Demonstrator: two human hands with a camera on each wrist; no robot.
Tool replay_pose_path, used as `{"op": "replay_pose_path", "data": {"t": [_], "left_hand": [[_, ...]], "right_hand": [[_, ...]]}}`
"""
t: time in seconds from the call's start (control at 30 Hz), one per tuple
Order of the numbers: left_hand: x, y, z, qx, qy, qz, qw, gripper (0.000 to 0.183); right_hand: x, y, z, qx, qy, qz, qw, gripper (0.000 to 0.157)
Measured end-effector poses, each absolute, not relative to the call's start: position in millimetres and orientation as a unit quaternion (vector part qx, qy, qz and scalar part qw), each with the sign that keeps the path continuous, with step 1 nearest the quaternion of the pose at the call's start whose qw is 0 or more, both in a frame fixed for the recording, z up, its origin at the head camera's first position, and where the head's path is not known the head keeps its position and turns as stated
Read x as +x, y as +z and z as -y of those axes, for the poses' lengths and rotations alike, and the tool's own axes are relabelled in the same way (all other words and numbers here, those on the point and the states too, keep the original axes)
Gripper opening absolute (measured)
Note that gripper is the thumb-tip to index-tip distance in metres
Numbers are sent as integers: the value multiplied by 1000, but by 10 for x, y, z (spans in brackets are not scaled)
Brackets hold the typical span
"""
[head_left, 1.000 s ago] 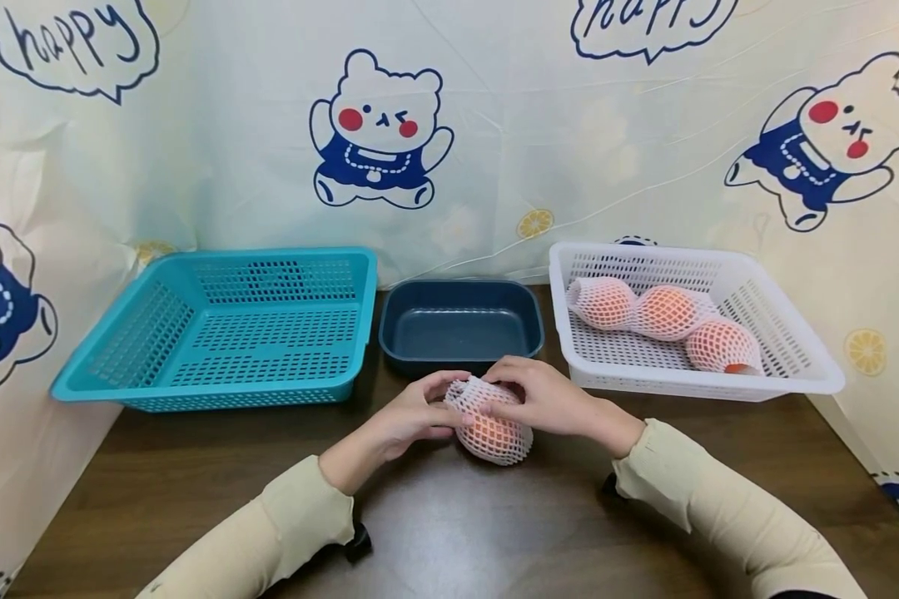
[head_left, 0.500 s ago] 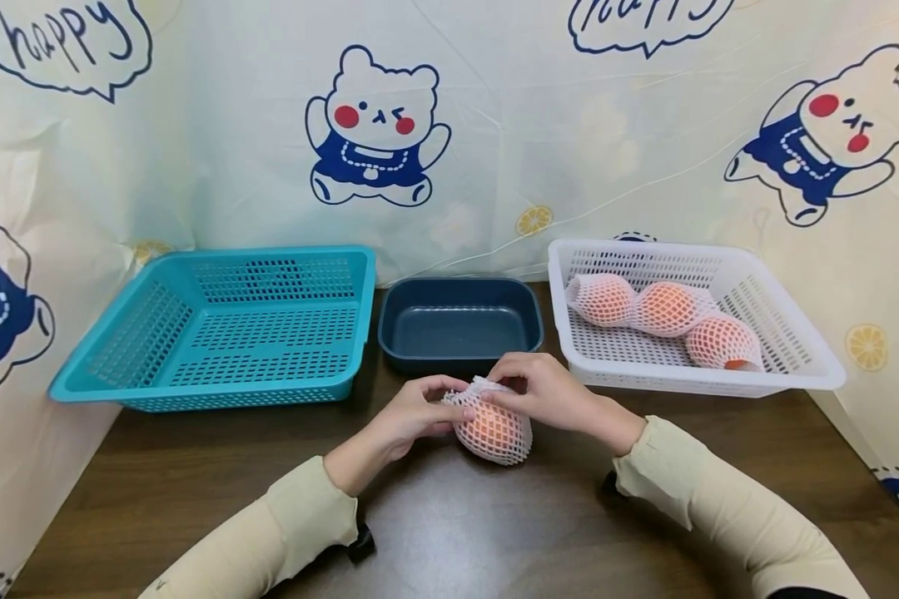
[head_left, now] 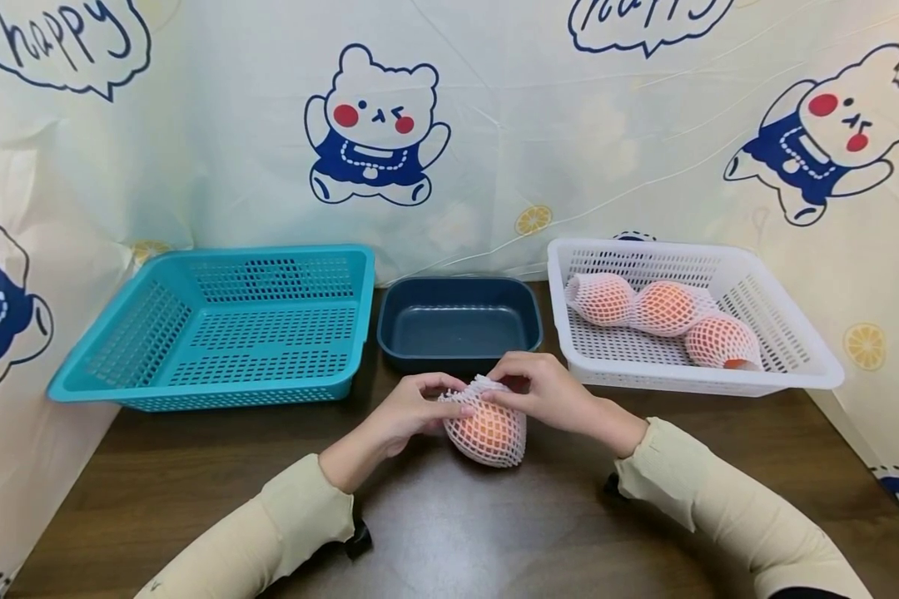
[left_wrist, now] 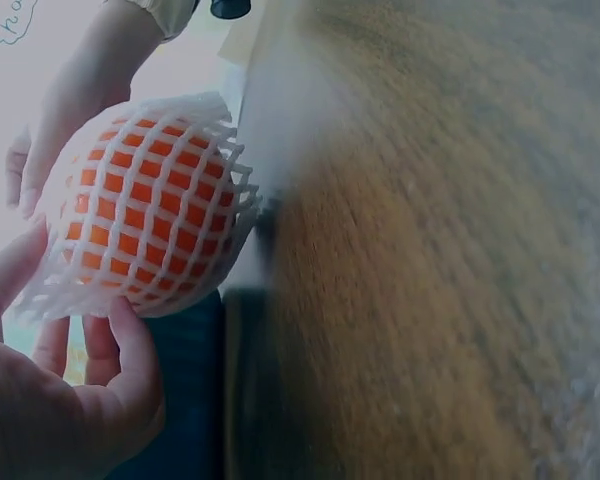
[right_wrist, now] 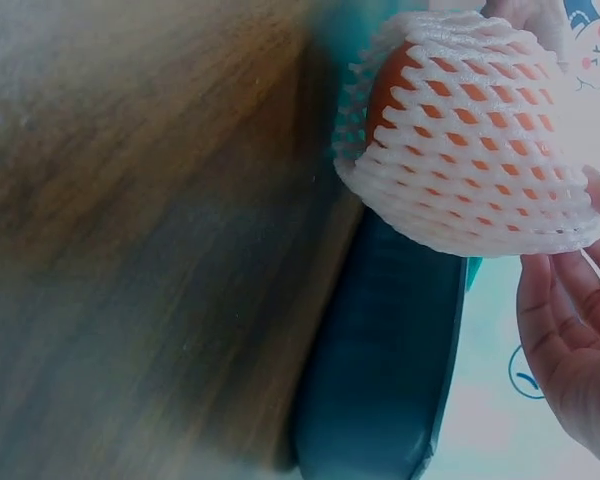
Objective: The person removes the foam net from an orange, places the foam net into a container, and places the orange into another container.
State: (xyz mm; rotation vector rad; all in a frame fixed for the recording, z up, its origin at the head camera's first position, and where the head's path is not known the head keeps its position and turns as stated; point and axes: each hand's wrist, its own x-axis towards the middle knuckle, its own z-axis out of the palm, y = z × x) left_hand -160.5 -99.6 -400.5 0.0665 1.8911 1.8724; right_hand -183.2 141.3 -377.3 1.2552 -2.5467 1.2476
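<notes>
A round orange fruit sits inside a white foam net sleeve just above or on the table, in front of the dark box. My left hand pinches the sleeve's left upper end between thumb and fingers. From the right, my right hand pinches its upper edge, thumb toward me. In the left wrist view the foam net bulges round the fruit, with a loose toothed end facing the table. Through that open end, bare orange skin shows in the right wrist view.
At the left stands a turquoise basket with nothing in it. A dark blue box, also bare inside, is directly beyond my hands. The white basket at right holds several net-wrapped fruits. A printed cloth hangs behind.
The wrapped fruit has shifted slightly left and toward me. My right thumb has slid up to the sleeve's upper edge, and that edge is pulled to a more pointed shape.
</notes>
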Motion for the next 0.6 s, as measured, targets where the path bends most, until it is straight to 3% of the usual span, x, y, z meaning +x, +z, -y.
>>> {"op": "replay_pose_path", "data": {"t": [0.23, 0.47, 0.6], "left_hand": [[-1624, -4023, 1045, 46, 673, -703, 226, 22], [-1638, -4009, 1067, 72, 665, -709, 223, 18], [-1643, -4005, 1063, 72, 665, -711, 218, 24]], "right_hand": [[-1830, -3784, -1390, 397, 410, 821, -10, 12], [-1816, -3783, -1396, 384, 401, 830, -49, 27], [-1825, -3792, -1387, 398, 392, 827, -59, 20]]}}
